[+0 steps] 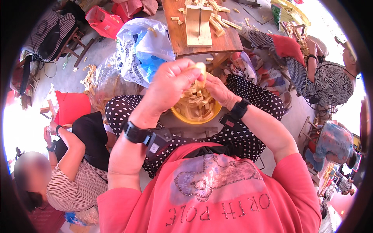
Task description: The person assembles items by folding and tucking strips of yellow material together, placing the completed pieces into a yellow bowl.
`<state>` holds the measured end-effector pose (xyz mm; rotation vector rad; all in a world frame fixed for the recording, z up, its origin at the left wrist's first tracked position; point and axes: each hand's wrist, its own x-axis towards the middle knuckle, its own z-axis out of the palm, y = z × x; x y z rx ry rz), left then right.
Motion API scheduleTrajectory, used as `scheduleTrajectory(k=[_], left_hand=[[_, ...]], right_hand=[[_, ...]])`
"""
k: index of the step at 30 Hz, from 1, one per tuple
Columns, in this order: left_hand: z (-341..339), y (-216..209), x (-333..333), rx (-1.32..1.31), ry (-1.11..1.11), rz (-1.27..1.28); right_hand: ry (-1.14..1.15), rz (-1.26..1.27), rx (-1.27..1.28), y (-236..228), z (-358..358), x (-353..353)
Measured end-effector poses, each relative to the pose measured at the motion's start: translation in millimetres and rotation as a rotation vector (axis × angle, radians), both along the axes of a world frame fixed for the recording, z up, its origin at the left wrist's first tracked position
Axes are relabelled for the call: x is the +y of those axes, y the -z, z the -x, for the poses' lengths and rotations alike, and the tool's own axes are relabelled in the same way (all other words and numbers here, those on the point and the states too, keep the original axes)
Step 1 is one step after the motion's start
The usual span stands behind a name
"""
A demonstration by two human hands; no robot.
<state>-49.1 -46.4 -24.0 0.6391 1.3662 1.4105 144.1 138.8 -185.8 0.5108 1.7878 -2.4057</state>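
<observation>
My left hand (169, 83) is closed, its thumb and fingers pinching a pale yellow strip (202, 69) held up above a yellow basin (194, 122). On the right side of that strip, my right hand (220, 90) grips it too with its fingers drawn together. The strip looks folded or bent at the top, and its lower part is partly hidden by the fingers. Below the hands, the basin is full of loose, curling pale yellow strips (196, 106). It sits between my knees.
Ahead, a wooden table (176, 39) bears a wooden stand with an upright plate (199, 29) and several pale yellow bundles (219, 25). A white and blue plastic bag (142, 48) is at the left. People sit on both sides; a red stool-like box (73, 106) stands left.
</observation>
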Motion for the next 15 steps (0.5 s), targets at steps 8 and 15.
scheduleTrajectory(k=[8,15], left_hand=[[41,-195,-4,0.101,0.011,-0.612],[54,-233,-42,0.161,-0.148,-0.958]], right_hand=[[-0.129,-0.028,0.147,-123,1,-66],[0.324,0.073,0.226,-271,41,-54]])
